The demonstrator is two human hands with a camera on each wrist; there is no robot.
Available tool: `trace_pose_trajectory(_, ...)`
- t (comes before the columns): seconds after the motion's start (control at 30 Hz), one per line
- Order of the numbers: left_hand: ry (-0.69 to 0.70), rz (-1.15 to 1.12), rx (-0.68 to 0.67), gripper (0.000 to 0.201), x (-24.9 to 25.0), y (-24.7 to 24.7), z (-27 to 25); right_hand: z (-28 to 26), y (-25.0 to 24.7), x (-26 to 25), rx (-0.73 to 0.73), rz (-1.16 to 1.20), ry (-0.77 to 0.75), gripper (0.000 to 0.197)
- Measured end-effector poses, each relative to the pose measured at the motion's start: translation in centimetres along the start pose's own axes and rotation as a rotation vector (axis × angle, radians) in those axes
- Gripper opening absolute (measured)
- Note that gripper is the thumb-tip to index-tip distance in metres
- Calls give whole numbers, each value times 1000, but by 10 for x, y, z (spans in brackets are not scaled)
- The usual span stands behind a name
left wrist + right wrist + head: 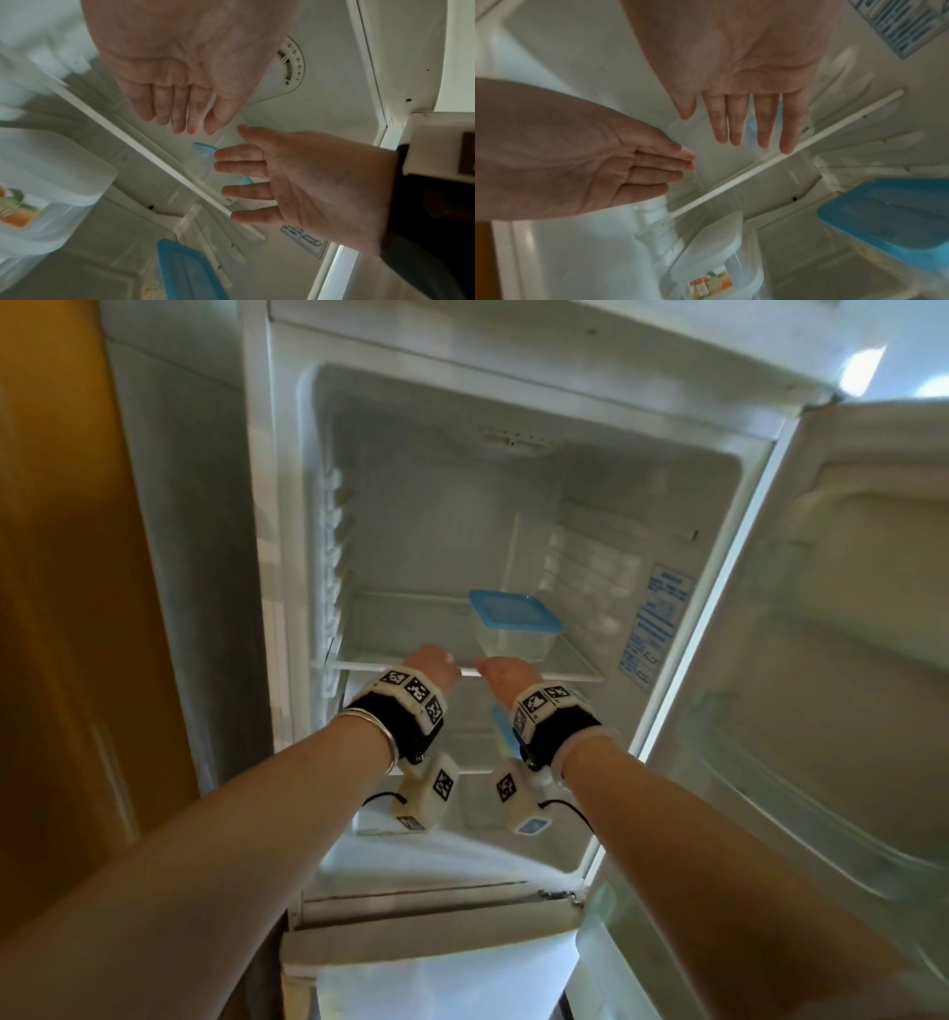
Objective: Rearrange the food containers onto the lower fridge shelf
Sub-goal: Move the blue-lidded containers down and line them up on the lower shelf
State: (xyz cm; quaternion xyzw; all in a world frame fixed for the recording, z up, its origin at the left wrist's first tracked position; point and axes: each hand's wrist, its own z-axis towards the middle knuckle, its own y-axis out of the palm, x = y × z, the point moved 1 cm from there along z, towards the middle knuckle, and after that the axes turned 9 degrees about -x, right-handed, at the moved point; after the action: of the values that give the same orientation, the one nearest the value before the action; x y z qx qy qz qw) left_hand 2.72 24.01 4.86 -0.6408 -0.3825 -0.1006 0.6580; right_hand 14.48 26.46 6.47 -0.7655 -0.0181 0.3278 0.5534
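Blue-lidded container alone on upper shelf, right of middle, near front edge: last one to go down, likely
Left hand and right hand raised at shelf edge either side of it, fingers straight, slightly spread, holding nothing; reach reads as two-handed lift
Wrist views show what head view hides: white-lidded box and second blue-lidded box already on lower shelf

Upper shelf open left of blue-lidded container.
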Motion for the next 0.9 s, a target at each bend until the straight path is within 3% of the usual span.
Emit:
trace_pose_trajectory(0.3, 5, -180, 56, 46, 36, -11, 45, 45, -66, 17, 188, -16, 117, 38)
trace_pose_trajectory(0.53, -13, -193, 65, 44, 62, -11, 97, 105, -101, 49, 161, -66, 140, 43)
trace_pose_trajectory(0.63, -68, -235, 50, 47, 64, -8, 116, 114, -102, 68, 97, -240, 140, 69)
trace_pose_trajectory(0.7, -86, -247, 37, 48, 64, -3, 125, 124, -97, 77, 86, -255, 161, 76)
trace_pose_trajectory(0.8, -114, -276, 24, 47, 62, 3, 132, 138, -91, 84, 55, 38, 180, 46)
trace_pose_trajectory(0.9, -115, -324, 28, 44, 61, 7, 134, 150, -86, 88, 91, 270, 167, 37)
